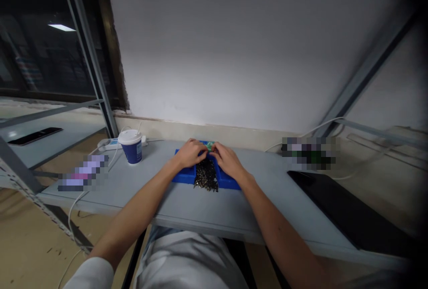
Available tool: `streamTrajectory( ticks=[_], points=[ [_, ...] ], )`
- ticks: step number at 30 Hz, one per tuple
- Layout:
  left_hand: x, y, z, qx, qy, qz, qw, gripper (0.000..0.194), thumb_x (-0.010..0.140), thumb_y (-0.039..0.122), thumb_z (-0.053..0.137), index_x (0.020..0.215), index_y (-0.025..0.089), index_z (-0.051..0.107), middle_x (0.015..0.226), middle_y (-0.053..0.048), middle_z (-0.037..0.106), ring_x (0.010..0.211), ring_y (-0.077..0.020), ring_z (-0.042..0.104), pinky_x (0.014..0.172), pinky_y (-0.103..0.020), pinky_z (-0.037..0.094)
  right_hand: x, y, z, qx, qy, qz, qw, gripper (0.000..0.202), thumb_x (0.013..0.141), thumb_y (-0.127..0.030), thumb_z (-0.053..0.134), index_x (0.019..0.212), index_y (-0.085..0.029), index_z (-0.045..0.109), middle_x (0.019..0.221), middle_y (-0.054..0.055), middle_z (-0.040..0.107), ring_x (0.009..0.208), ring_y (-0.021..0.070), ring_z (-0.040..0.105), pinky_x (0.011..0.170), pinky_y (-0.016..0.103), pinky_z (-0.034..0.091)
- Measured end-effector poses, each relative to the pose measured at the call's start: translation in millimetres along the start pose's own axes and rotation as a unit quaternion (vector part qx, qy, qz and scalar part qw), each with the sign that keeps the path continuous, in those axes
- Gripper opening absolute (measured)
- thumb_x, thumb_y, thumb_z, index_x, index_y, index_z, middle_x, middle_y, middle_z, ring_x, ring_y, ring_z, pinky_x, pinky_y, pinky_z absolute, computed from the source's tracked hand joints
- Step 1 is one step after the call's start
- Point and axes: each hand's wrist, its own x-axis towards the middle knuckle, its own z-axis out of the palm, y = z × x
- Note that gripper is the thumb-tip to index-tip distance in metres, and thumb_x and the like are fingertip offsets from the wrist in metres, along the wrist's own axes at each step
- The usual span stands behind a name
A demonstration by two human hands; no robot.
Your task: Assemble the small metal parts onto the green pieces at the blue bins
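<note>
Both hands meet over a blue tray (184, 175) on the shelf. A heap of small dark, shiny metal pieces (206, 175) lies in its middle section, spilling toward the front edge. My left hand (192, 152) comes in from the left with its fingers curled together above the heap. From the other side my right hand (226, 158) reaches in, fingers bent and closed, fingertips near the left ones. A small green thing (210, 146) shows between the two hands at the tray's back. Whatever the fingertips pinch is too small to make out.
A lidded blue paper cup (133, 151) with a straw stands left, before a white power strip (113, 144). A blurred-out phone (85, 173) and white cables lie nearby. To the right rests a black flat panel (344, 211). Metal posts (90, 43) frame the shelf; a wall rises behind.
</note>
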Motion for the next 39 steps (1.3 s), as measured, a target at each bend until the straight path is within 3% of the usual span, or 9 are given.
streamTrajectory(
  ticks=[11, 17, 24, 28, 32, 36, 39],
  points=[
    [-0.3, -0.3, -0.1, 0.007, 0.000, 0.000, 1.000, 0.021, 0.098, 0.024, 0.049, 0.095, 0.018, 0.069, 0.094, -0.005, 0.074, 0.093, -0.0203, 0.066, 0.096, -0.037, 0.044, -1.2, 0.8, 1.5, 0.006, -0.006, -0.014, 1.000, 0.002, 0.097, -0.024, 0.054, 0.098, -0.022, 0.056, 0.092, 0.004, 0.067, 0.081, 0.0197, 0.061, 0.074, 0.030, 0.043],
    [-0.5, -1.5, 1.4, 0.007, 0.000, 0.007, 1.000, 0.021, 0.097, 0.023, 0.049, 0.095, 0.018, 0.069, 0.095, -0.005, 0.074, 0.094, -0.0201, 0.067, 0.095, -0.037, 0.044, -0.5, 3.2, 3.2, -0.007, -0.004, -0.021, 1.000, 0.010, 0.099, -0.019, 0.050, 0.102, -0.022, 0.059, 0.097, 0.005, 0.069, 0.089, 0.0205, 0.063, 0.079, 0.031, 0.044],
    [-0.6, -1.6, 1.3, 0.007, -0.003, 0.004, 1.000, 0.021, 0.098, 0.025, 0.049, 0.097, 0.018, 0.069, 0.093, -0.005, 0.074, 0.093, -0.0205, 0.067, 0.095, -0.037, 0.044, 0.3, 1.4, 2.5, -0.004, -0.008, -0.012, 1.000, 0.011, 0.099, -0.022, 0.054, 0.107, -0.022, 0.061, 0.100, 0.005, 0.070, 0.090, 0.0202, 0.064, 0.080, 0.030, 0.045],
    [-0.6, -0.1, 0.6, 0.009, -0.002, 0.005, 1.000, 0.021, 0.097, 0.024, 0.049, 0.096, 0.018, 0.070, 0.095, -0.006, 0.074, 0.094, -0.0209, 0.067, 0.095, -0.036, 0.044, -0.5, 2.5, 3.9, -0.018, -0.016, -0.012, 1.000, 0.013, 0.101, -0.021, 0.048, 0.099, -0.021, 0.061, 0.096, 0.006, 0.070, 0.091, 0.0203, 0.064, 0.081, 0.030, 0.045],
    [-0.8, 1.0, -0.1, 0.003, -0.004, 0.005, 1.000, 0.022, 0.098, 0.023, 0.049, 0.097, 0.018, 0.070, 0.094, -0.005, 0.074, 0.094, -0.0207, 0.067, 0.096, -0.037, 0.044, -1.4, 1.7, 4.0, -0.012, -0.018, -0.012, 1.000, 0.010, 0.100, -0.021, 0.051, 0.107, -0.021, 0.058, 0.101, 0.006, 0.069, 0.092, 0.0202, 0.064, 0.081, 0.030, 0.045],
    [-0.7, 1.2, 0.0, 0.000, -0.011, 0.004, 1.000, 0.022, 0.096, 0.023, 0.050, 0.099, 0.019, 0.071, 0.097, -0.006, 0.074, 0.097, -0.0211, 0.067, 0.097, -0.037, 0.044, -1.1, 1.7, 4.2, -0.019, -0.017, -0.016, 1.000, 0.015, 0.102, -0.020, 0.045, 0.099, -0.021, 0.060, 0.098, 0.007, 0.069, 0.092, 0.0202, 0.064, 0.082, 0.030, 0.045],
    [-0.7, 0.8, 1.4, -0.006, -0.007, 0.005, 1.000, 0.022, 0.097, 0.023, 0.050, 0.103, 0.019, 0.070, 0.099, -0.006, 0.075, 0.097, -0.0210, 0.067, 0.097, -0.037, 0.045, -1.0, 2.2, 4.3, -0.007, -0.021, -0.018, 1.000, 0.009, 0.100, -0.024, 0.052, 0.103, -0.022, 0.060, 0.100, 0.006, 0.069, 0.091, 0.0198, 0.064, 0.081, 0.030, 0.046]
  ],
)
